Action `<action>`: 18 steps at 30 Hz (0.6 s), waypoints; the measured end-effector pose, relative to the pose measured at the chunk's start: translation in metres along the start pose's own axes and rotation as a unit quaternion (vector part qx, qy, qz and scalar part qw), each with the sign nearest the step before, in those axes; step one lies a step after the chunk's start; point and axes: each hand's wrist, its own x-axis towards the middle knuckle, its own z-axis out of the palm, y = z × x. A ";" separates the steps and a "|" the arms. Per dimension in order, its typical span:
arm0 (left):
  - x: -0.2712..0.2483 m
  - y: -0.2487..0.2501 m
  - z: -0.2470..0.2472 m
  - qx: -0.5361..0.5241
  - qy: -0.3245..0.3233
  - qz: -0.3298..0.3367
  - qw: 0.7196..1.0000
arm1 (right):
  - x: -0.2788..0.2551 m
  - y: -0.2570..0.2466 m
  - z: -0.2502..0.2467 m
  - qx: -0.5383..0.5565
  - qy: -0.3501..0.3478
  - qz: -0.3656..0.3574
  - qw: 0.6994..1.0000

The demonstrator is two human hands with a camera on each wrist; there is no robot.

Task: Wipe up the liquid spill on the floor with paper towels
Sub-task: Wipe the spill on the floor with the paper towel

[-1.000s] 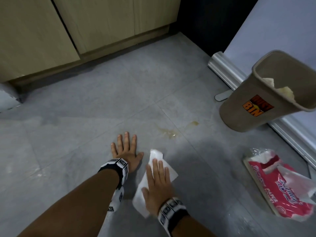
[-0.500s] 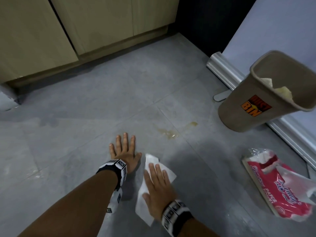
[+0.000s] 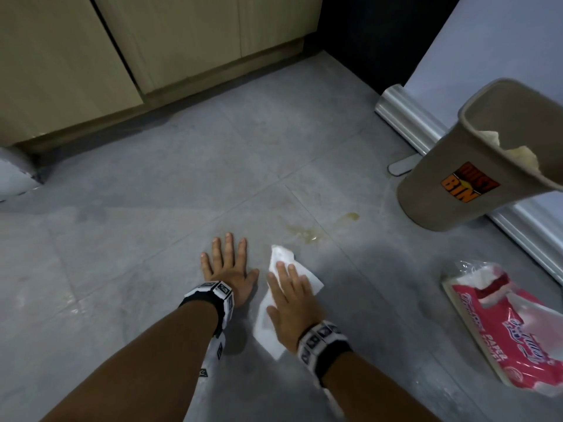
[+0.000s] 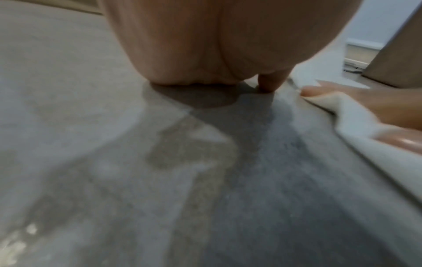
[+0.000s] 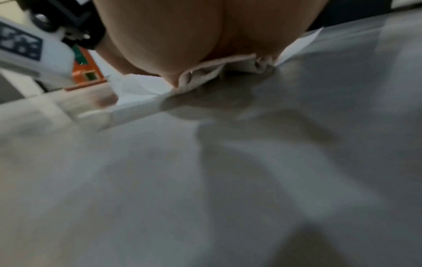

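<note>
A right hand [image 3: 292, 303] presses flat on a paper towel [image 3: 281, 257] on the grey floor [image 3: 152, 208], fingers straight and spread over the sheet, nothing pinched. The spill [image 3: 307, 234], a thin yellowish smear, lies just ahead of that grip and slightly to its right, beyond the towel's leading corner and apart from it. A second, smaller drop [image 3: 350, 216] sits farther out on the same line, toward the bin [image 3: 451, 190].

The towel's long axis runs from the wrist forward, pointing a little left of the spill, so the push ahead would, by the look of it, need to angle right to meet the liquid. The right hand is the nearer of the two to the smear.

The left hand [image 3: 227, 266] lies just beside the towel, palm down on bare floor with fingers extended, holding nothing and apparently bracing the person's weight. From the left wrist view, the towel's edge [image 4: 356, 122] lies just beside the left thumb; whether they touch cannot be told.

A pack of paper towels [image 3: 511, 336] rests well to the right of the working grip. The bin stands beyond the spill with crumpled paper inside. Most of the wiping appears still to be done.
</note>
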 end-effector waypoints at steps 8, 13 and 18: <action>-0.001 0.000 0.001 -0.009 0.005 0.002 1.000 | 0.046 0.070 -0.022 0.007 -0.001 0.210 0.978; -0.002 -0.002 0.000 -0.005 -0.003 0.005 1.000 | 0.047 0.004 -0.016 0.012 -0.020 0.138 0.990; -0.001 -0.001 0.000 -0.013 -0.008 0.009 1.000 | -0.003 0.069 -0.016 0.002 -0.022 0.082 0.996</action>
